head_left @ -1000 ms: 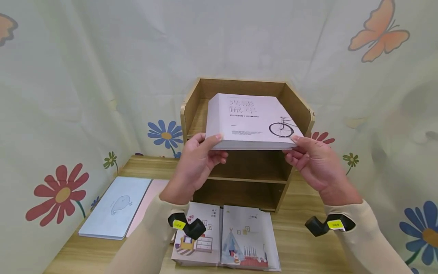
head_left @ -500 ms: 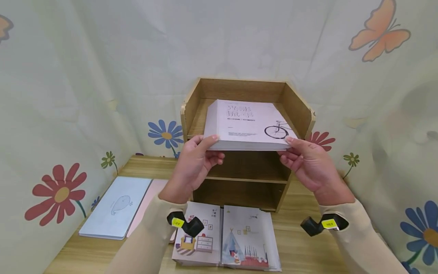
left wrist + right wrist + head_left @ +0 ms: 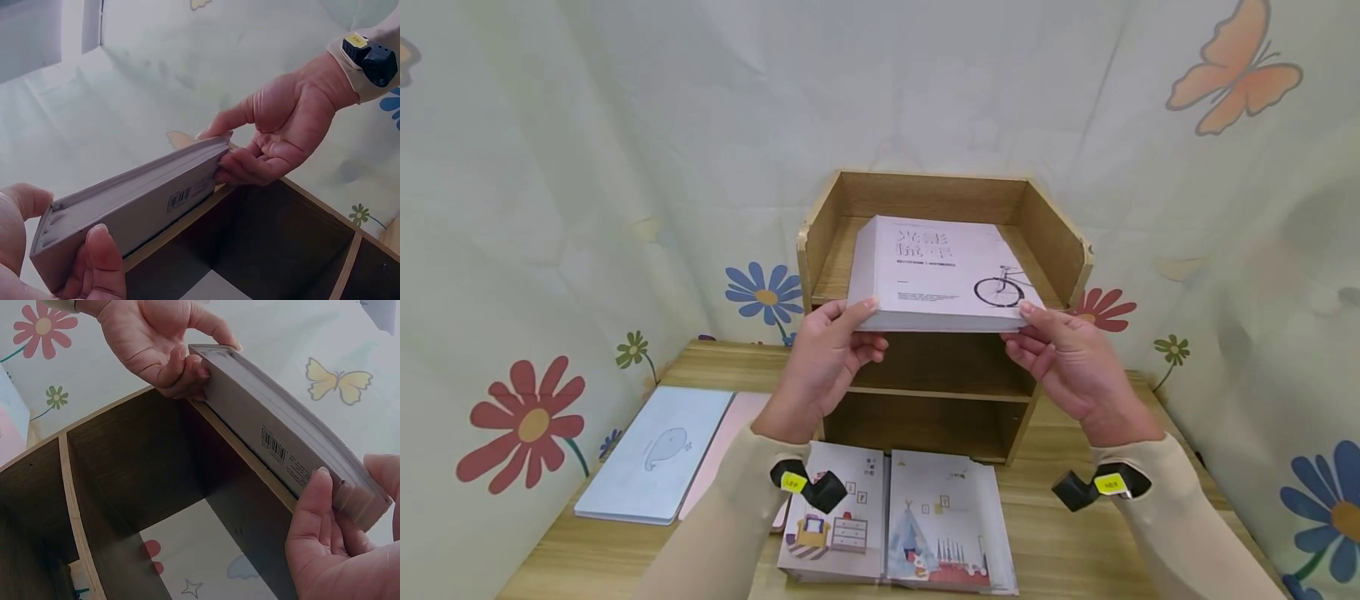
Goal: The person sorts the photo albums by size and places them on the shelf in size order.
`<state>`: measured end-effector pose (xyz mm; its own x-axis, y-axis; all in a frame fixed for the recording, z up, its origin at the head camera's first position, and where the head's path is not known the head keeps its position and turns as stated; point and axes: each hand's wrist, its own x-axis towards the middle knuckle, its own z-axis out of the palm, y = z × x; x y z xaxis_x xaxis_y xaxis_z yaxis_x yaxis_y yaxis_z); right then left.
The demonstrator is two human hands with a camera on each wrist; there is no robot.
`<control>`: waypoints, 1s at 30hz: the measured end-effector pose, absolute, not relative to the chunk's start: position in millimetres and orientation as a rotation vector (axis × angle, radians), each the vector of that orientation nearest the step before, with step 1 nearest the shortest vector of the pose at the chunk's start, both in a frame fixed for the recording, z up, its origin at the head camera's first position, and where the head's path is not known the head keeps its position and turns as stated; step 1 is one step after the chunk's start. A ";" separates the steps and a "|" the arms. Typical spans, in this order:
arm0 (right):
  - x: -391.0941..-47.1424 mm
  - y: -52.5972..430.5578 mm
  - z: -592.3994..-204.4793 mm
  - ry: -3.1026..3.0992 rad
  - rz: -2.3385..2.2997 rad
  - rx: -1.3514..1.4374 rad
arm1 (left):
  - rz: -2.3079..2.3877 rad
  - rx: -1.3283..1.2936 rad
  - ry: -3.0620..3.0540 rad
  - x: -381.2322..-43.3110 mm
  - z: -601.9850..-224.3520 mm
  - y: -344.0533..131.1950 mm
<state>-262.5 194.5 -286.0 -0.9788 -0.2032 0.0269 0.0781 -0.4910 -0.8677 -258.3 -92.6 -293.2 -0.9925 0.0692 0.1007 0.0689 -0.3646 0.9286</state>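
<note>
A thick white book (image 3: 936, 267) with a bicycle on its cover lies nearly flat over the top tier of a wooden shelf unit (image 3: 925, 193). Its near edge juts out past the front of that tier. My left hand (image 3: 823, 362) grips the near left corner, thumb on top and fingers below. At the near right corner my right hand (image 3: 1071, 358) pinches the book the same way. Both wrist views show the underside with a barcode (image 3: 273, 445), close to the shelf's front edge (image 3: 187, 224). How much of the underside touches the board is hidden.
Two thick illustrated books (image 3: 835, 533) lie side by side on the wooden table (image 3: 1075, 550) before the shelf. To the left lie a pale blue notebook (image 3: 655, 454) with a whale and a pink one (image 3: 726, 433), partly behind my left arm. A patterned curtain (image 3: 700, 125) surrounds everything.
The book has come down onto or close to the top tier and shifted slightly left. My right hand has moved left with it; the left hand has barely moved.
</note>
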 end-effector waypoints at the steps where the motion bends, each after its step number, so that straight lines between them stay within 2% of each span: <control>1: -263.3 194.7 -286.5 1.491 -2.573 -0.182 | 2.586 0.196 1.777 -259.2 -293.8 -92.8; 30: -267.7 187.5 -299.0 1.812 -2.575 -0.295 | 2.527 0.218 2.105 -269.8 -306.6 -101.2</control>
